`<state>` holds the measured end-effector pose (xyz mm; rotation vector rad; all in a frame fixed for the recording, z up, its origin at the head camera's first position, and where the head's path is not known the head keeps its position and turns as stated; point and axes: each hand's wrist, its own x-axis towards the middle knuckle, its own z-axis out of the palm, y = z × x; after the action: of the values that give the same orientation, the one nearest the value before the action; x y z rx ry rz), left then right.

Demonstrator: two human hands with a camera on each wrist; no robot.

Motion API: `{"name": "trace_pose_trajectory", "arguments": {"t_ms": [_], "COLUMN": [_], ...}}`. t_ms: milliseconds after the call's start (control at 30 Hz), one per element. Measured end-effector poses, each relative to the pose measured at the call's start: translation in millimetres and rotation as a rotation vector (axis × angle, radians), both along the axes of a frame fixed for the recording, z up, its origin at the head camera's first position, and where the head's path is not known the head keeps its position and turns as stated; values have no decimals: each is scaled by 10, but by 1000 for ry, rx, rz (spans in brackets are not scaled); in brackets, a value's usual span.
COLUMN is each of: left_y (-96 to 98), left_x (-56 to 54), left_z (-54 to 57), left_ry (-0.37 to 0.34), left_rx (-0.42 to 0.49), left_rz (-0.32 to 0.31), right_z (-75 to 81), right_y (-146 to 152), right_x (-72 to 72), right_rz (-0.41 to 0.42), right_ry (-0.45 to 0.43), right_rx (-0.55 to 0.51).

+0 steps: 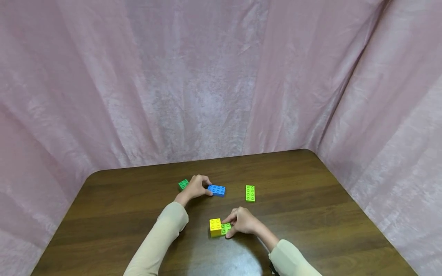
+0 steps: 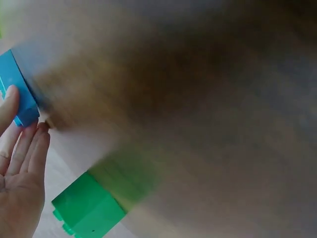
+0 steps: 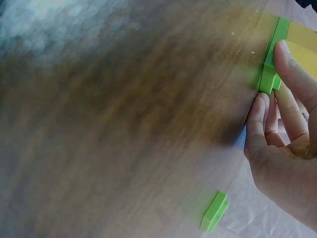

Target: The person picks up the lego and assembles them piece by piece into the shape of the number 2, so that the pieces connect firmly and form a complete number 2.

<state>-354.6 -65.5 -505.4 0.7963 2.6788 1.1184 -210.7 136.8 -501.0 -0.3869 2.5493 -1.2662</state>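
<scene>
At the back of the table, my left hand (image 1: 195,187) pinches the left end of a blue brick (image 1: 217,190) between thumb and fingers. The left wrist view has the thumb lying over one side of that blue brick (image 2: 21,94). Nearer the front, a yellow brick (image 1: 215,227) sits on the left part of a flat light green brick (image 1: 226,229). My right hand (image 1: 244,221) grips the light green brick's right end, thumb on the near side and fingers on the far side. The right wrist view shows the thumb against this brick (image 3: 270,72).
Just left of my left hand stands a green brick (image 1: 183,184), partly covered by the hand. Another flat light green brick (image 1: 250,193) lies to the right of the blue one. A pink curtain (image 1: 207,96) hangs behind the brown wooden table (image 1: 310,214).
</scene>
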Motion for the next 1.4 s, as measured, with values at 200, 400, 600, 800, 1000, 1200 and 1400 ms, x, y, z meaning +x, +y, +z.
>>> {"name": "trace_pose_trajectory", "arguments": {"t_ms": [200,400,600,800,1000,1200,1400], "left_y": [-45,-49,-144,-207,-191,-182,-183], "left_x": [23,76,197,374,599,853,1115], "left_z": [107,208,344,444,572,606,488], "left_ry": [-14,-37,-40,-30,-11,-14,-13], "left_rx": [-1,2,-6,18,16,51,81], "left_rz": [15,1,-25,-12,-38,-68,-112], "right_z": [-5,11,17,3,23,38,-2], "right_y": [-7,27,15,23,30,26,38], "right_x": [-27,-17,-21,-16,-43,-51,-17], "right_rz": [7,0,7,-3,-8,-2,10], "right_ry": [6,-14,-10,-9,-10,-8,30], "right_rx": [-4,15,21,17,13,16,32]}}
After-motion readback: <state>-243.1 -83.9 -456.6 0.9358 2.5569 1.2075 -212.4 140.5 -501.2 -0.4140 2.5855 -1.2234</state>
